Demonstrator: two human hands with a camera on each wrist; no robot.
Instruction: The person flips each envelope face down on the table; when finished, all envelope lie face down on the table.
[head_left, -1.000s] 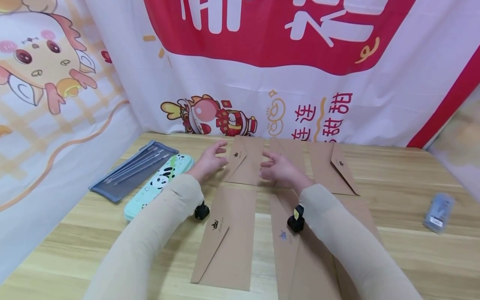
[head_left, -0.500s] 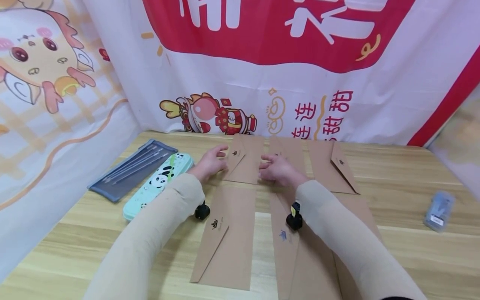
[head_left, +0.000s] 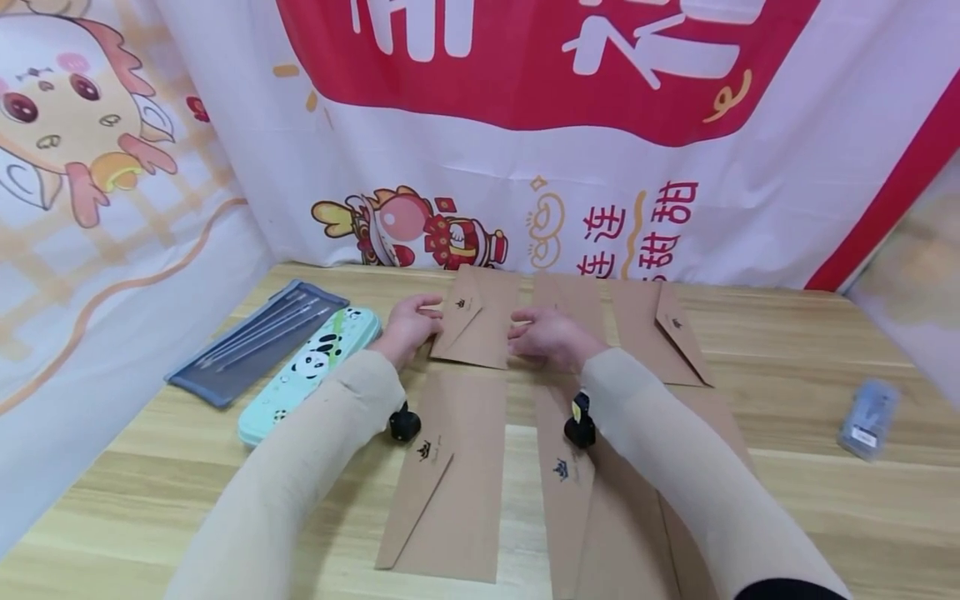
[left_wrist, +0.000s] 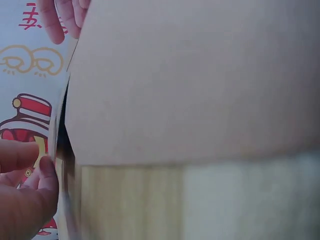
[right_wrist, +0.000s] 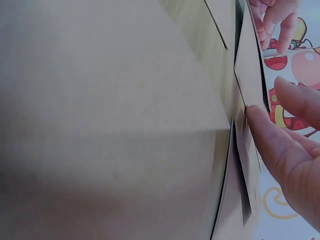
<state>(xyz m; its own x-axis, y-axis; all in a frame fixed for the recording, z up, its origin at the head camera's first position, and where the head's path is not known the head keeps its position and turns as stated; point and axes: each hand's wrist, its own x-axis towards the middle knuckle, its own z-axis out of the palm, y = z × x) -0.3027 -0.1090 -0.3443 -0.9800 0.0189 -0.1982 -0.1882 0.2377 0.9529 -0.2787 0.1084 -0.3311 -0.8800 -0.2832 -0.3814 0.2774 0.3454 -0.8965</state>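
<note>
In the head view, a brown kraft envelope (head_left: 480, 321) with a small crown print lies between the two hands, its near edge slightly raised over a dark gap. My left hand (head_left: 408, 327) is at its left edge, thumb and forefinger close together there in the left wrist view. On the right side is my right hand (head_left: 555, 335), its forefinger (right_wrist: 262, 127) straight against the edge and the thumb apart in the right wrist view. Nearer me lies another crown-printed envelope (head_left: 457, 483). More envelopes lie to the right, such as the one at the back (head_left: 652, 333), partly hidden by the right arm.
A mint-green panda pencil case (head_left: 311, 371) and a blue-grey mesh pouch (head_left: 258, 342) with pencils lie left of the left arm. Far right on the wooden table (head_left: 795, 517) sits a small bluish clear case (head_left: 868, 419). A printed cloth (head_left: 540, 150) hangs behind.
Both hands have closed in on the back-left envelope's side edges. Its near edge has shifted slightly left and come up. The head view has turned a little.
</note>
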